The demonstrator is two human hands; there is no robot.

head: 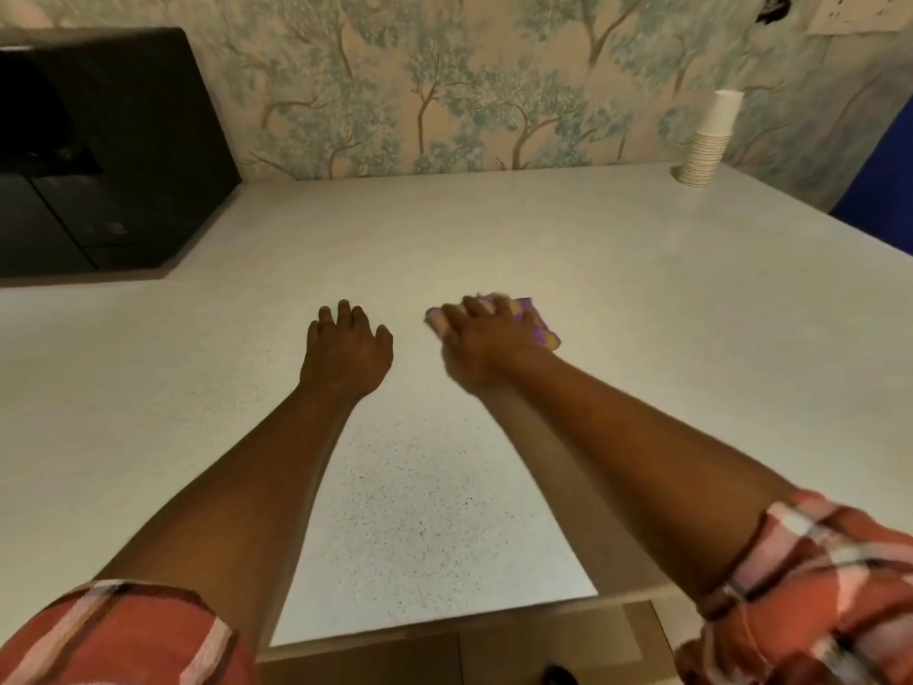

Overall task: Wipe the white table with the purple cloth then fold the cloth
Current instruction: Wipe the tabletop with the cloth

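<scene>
The white speckled table (pixel 494 229) fills most of the view. My right hand (pixel 481 341) presses palm down on the purple cloth (pixel 541 328), a small bunched cloth with yellow patches that shows beyond and to the right of my fingers. The hand is motion-blurred. My left hand (pixel 346 346) rests on the bare tabletop a short way to the left of the cloth, fingers loosely curled and holding nothing. Both forearms reach in from the near edge.
A black box-like appliance (pixel 99 155) stands at the back left of the table. A stack of white paper cups (pixel 709 140) stands at the back right corner against the tree-patterned wall. The table's near edge (pixel 444 630) runs below my arms.
</scene>
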